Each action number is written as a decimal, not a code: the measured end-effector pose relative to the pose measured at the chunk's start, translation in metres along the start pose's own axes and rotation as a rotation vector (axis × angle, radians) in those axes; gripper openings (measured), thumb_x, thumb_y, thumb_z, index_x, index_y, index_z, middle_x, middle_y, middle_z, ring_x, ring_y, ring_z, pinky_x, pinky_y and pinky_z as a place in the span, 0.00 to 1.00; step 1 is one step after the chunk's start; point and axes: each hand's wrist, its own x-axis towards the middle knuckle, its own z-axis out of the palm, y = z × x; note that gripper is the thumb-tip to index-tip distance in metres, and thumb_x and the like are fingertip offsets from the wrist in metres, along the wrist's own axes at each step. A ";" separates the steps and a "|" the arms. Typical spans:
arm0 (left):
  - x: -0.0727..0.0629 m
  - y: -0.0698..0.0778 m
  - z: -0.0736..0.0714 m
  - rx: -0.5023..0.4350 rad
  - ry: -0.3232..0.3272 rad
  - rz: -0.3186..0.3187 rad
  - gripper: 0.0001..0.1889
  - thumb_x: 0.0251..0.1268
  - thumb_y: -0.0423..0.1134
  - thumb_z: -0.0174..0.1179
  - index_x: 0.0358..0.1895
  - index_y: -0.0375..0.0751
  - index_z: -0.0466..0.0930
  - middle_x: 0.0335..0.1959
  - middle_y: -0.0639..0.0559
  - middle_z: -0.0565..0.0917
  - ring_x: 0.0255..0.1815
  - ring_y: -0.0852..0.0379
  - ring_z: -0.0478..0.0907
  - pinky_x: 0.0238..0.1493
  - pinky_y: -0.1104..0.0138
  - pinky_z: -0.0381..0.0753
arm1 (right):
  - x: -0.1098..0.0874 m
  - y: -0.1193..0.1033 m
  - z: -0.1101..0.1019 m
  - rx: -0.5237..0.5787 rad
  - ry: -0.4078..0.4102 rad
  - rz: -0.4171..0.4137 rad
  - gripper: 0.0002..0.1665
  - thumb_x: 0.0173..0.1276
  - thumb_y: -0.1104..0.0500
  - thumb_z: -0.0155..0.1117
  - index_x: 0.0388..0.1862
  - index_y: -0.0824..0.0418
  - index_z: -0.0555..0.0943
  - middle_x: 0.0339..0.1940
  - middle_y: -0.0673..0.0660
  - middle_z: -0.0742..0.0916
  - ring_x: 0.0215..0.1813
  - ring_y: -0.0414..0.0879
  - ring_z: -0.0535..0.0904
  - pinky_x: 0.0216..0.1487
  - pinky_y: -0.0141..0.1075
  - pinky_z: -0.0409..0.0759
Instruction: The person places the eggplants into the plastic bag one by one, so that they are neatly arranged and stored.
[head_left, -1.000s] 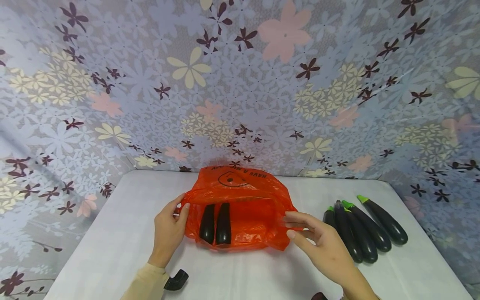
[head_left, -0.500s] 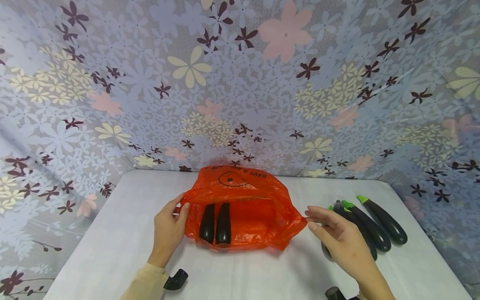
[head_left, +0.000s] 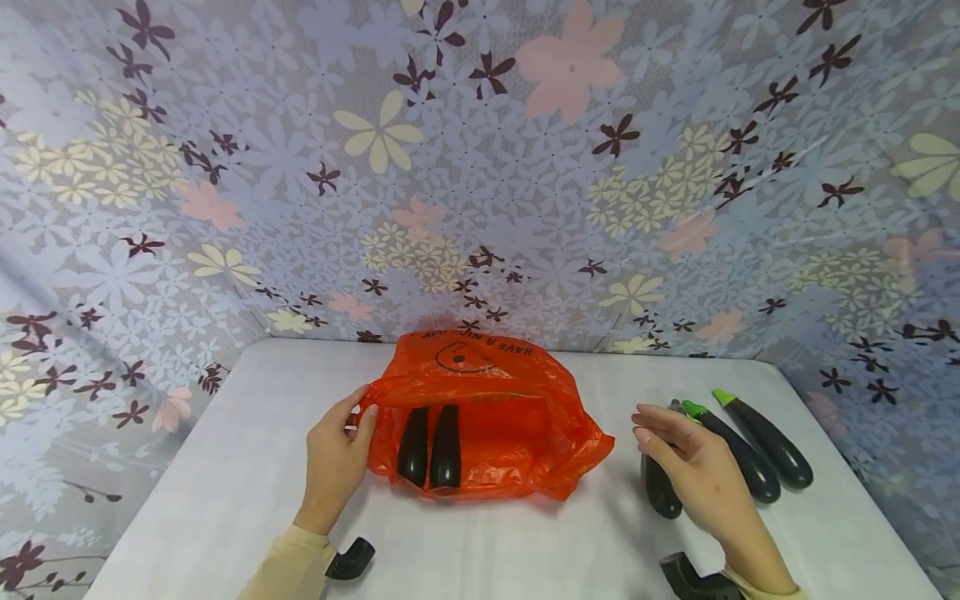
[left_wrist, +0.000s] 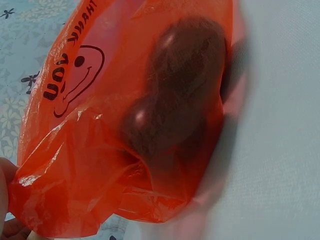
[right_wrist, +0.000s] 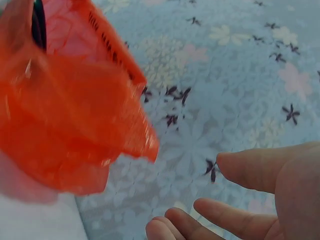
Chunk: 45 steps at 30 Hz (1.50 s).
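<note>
A red plastic bag [head_left: 495,457] lies on its side with its mouth facing me. Inside, toward its left, two dark eggplants [head_left: 446,450] lie side by side; in the left wrist view they show dimly through the plastic [left_wrist: 185,65]. My left hand [head_left: 335,462] pinches the left edge of the bag's mouth between thumb and fingers. Apart from the bag, my right hand [head_left: 701,483] hovers with loosely bent fingers and holds nothing. Several eggplants with green caps [head_left: 765,437] lie to the right, partly hidden behind that hand.
The white tabletop [head_left: 480,550] ends against a flower-patterned backdrop [head_left: 480,208] at the back and sides. Black wrist-worn pieces [head_left: 350,560] show at both wrists. One eggplant [head_left: 660,487] sits just left of my right hand.
My right hand drew the bag's right edge outward, let it go and moved right toward the loose eggplants. My left hand has kept its hold on the bag.
</note>
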 end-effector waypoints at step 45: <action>0.001 0.001 0.000 -0.014 -0.006 -0.012 0.19 0.70 0.35 0.63 0.63 0.37 0.80 0.45 0.41 0.86 0.33 0.52 0.80 0.30 0.72 0.81 | 0.025 0.060 -0.002 -0.359 -0.102 0.207 0.38 0.75 0.45 0.57 0.67 0.76 0.69 0.53 0.76 0.83 0.52 0.67 0.83 0.45 0.60 0.80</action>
